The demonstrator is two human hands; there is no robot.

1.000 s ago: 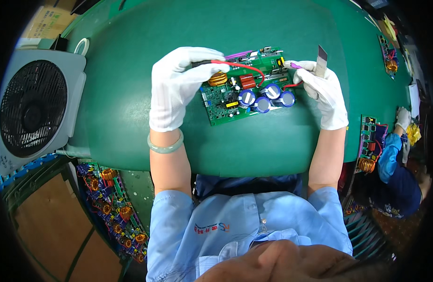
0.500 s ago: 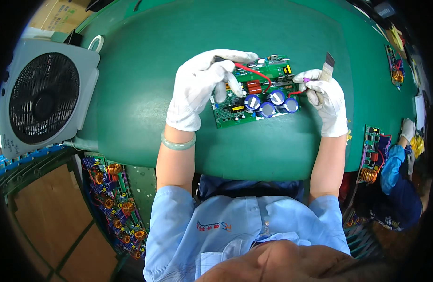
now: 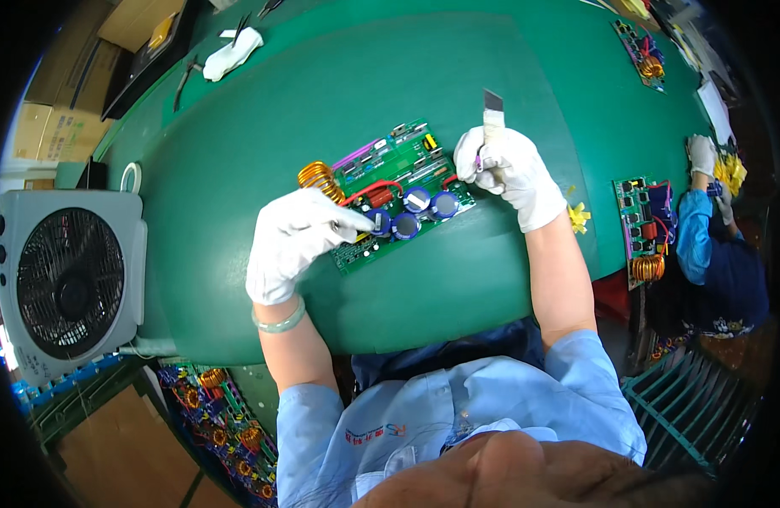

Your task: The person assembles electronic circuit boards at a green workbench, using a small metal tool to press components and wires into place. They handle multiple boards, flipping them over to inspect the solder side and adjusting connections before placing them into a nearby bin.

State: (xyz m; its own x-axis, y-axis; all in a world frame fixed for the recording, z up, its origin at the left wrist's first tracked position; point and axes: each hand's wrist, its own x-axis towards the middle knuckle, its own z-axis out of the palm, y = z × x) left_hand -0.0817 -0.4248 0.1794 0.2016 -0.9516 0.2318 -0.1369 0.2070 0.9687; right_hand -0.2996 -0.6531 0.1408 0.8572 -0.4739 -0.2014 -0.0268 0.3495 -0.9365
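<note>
A green circuit board [image 3: 381, 178] lies tilted on the table between my gloved hands. It carries blue round capacitors [image 3: 406, 225], red blocky parts [image 3: 379, 197], a red wire [image 3: 369, 187] and a copper-wound coil [image 3: 320, 180] at its left end. My left hand [image 3: 297, 237] grips the board's near left part, fingertips close together against a capacitor; its undersides are hidden. At the board's right end, my right hand [image 3: 508, 173] is closed round a flat-bladed scraper [image 3: 493, 103] with a wrapped pale handle, blade up. A small purple end and a red lead show at its fingertips.
A grey box fan [image 3: 72, 284] stands at left. More boards with coils [image 3: 225, 423] sit below it, and others [image 3: 636, 229] lie at right. Yellow scraps [image 3: 579, 218] are near my right forearm. Pliers [image 3: 185, 83] and a white cloth [image 3: 233, 55] lie far left. A co-worker [image 3: 720, 271] sits at right.
My left hand has come off the upper left of the board to its near side, uncovering the coil. The red wire now lies lower. The right hand keeps the scraper. The whole view has shifted.
</note>
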